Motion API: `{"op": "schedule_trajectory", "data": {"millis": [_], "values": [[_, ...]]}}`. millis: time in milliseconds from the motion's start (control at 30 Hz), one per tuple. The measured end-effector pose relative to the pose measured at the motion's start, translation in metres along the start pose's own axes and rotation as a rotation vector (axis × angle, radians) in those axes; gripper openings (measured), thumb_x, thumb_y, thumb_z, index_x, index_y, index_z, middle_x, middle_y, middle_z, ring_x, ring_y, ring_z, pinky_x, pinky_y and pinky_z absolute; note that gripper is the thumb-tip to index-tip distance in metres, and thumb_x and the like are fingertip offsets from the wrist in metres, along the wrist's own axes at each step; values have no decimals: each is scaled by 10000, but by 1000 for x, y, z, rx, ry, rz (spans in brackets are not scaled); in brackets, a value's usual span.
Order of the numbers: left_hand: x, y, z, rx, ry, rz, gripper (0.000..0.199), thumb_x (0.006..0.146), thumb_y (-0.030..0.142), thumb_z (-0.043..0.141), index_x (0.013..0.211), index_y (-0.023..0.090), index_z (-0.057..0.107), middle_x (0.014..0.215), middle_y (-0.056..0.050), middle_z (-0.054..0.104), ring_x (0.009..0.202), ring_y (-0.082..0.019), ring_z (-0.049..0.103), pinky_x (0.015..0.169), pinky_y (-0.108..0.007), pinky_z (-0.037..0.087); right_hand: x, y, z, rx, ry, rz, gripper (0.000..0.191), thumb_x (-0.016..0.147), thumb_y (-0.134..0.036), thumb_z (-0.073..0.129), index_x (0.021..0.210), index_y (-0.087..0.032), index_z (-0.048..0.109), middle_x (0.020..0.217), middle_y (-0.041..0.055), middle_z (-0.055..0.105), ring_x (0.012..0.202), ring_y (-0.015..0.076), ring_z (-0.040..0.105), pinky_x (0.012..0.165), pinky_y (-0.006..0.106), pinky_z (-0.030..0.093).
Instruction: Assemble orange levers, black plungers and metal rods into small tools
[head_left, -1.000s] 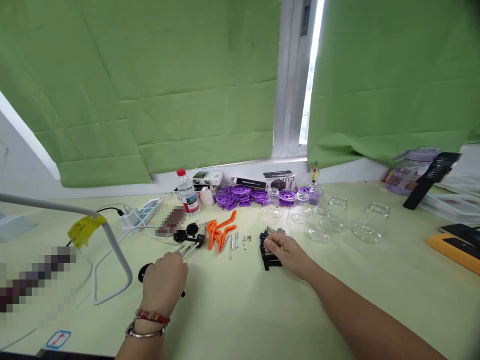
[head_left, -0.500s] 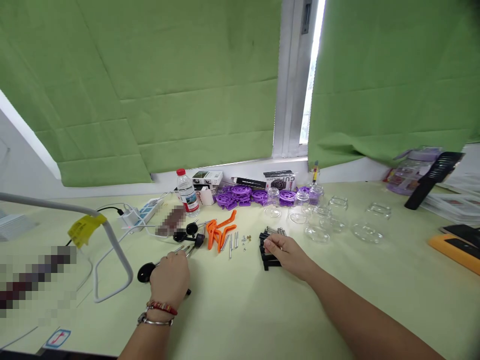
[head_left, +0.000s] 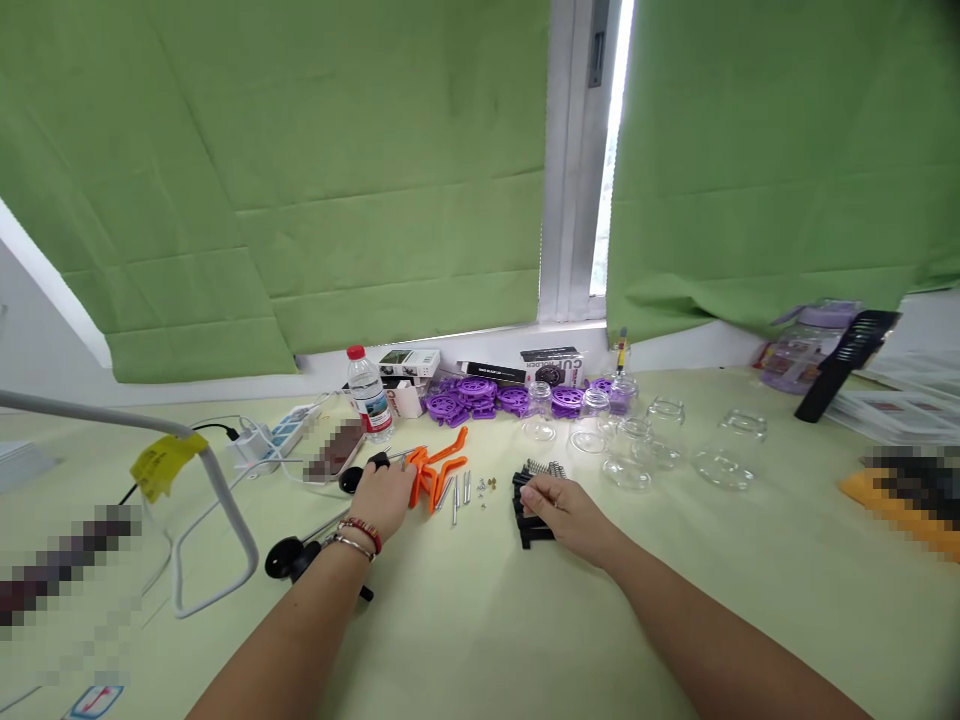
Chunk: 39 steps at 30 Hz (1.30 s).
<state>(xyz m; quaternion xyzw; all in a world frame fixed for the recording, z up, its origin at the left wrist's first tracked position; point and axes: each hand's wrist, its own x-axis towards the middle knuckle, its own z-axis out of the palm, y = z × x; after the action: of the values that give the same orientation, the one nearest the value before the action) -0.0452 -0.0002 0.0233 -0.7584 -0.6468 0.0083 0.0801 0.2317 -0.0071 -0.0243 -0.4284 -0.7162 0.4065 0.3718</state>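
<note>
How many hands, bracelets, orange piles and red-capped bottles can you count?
Bare hands, the left hand and the right hand: 2
Bracelets, a red band bracelet and a silver metal bangle: 2
Pile of orange plastic pieces: 1
Clear plastic bottle with a red cap: 1
Total: 6

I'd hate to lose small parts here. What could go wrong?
The left hand, at the orange parts, might push them into the screws. The springs, just beyond the right hand, could be brushed away. Tiny fittings lie loose between the hands and may scatter.
</note>
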Motion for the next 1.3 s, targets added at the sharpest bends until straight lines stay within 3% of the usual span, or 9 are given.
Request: {"op": "schedule_trajectory", "data": {"millis": [167, 333, 433, 533, 667, 833, 1000, 1133, 1300], "values": [[-1, -4, -7, -61, -35, 17, 276, 713, 4, 412, 776, 179, 615, 850, -113, 665, 854, -250, 595, 835, -378, 338, 0, -1, 0, -13, 1, 4, 333, 867, -463, 440, 685, -201, 537, 676, 6, 538, 646, 150, 480, 622, 284, 379], [-19, -3, -37, -190, -25, 51, 191, 679, 81, 533, 806, 190, 624, 843, -96, 660, 840, -268, 598, 764, -358, 377, 0, -1, 1, -2, 14, 27, 329, 831, -487, 482, 666, -207, 534, 616, 6, 511, 618, 155, 458, 578, 277, 365], [-29, 3, -55, -553, 39, 72, 174, 708, 221, 613, 878, 217, 649, 879, -65, 665, 832, -250, 591, 714, -330, 409, 0, 1, 3, -16, 19, 39, 315, 833, -472, 483, 667, -207, 519, 597, -7, 474, 570, 133, 403, 537, 261, 324], [-31, 16, -62, -1129, 101, 34, 310, 667, 277, 704, 962, 209, 638, 938, -51, 664, 850, -214, 602, 719, -295, 449, 1, 3, 3, -40, 24, 43, 270, 835, -437, 491, 700, -206, 524, 599, -20, 454, 552, 120, 372, 521, 252, 296], [-20, 39, -51, -1888, 77, -155, 250, 714, 248, 693, 929, 164, 595, 833, -28, 647, 721, -132, 608, 648, -234, 480, 2, 6, 3, -54, 41, 26, 204, 842, -380, 489, 757, -211, 566, 674, -1, 532, 610, 139, 444, 569, 271, 353], [-4, 49, -19, -2364, -99, -506, 84, 824, 201, 532, 795, 128, 560, 741, -79, 646, 614, -133, 596, 567, -248, 502, 4, 8, 2, -148, 107, -36, 175, 847, -301, 487, 887, -226, 639, 874, 42, 637, 831, 196, 549, 748, 334, 421], [3, 37, 4, -2488, -158, -577, 172, 856, 233, 438, 868, 118, 565, 701, -93, 629, 502, -118, 530, 458, -234, 459, 8, 1, 10, -375, 80, -144, 174, 825, -232, 529, 872, -224, 696, 882, 46, 675, 879, 207, 555, 845, 361, 383], [7, 32, 12, -2506, -34, -588, 179, 856, 224, 412, 900, 133, 560, 686, -100, 624, 484, -131, 520, 434, -239, 441, 19, -9, 23, -572, 102, -92, 182, 820, -226, 540, 862, -228, 717, 872, 42, 679, 853, 196, 560, 826, 338, 364], [7, 38, 12, -2526, 4, -580, 186, 860, 236, 415, 825, 122, 557, 665, -112, 625, 476, -131, 511, 436, -233, 435, 44, -13, 37, -805, 103, 35, 160, 788, -283, 587, 833, -218, 727, 885, 60, 682, 891, 224, 555, 792, 333, 346]]}}
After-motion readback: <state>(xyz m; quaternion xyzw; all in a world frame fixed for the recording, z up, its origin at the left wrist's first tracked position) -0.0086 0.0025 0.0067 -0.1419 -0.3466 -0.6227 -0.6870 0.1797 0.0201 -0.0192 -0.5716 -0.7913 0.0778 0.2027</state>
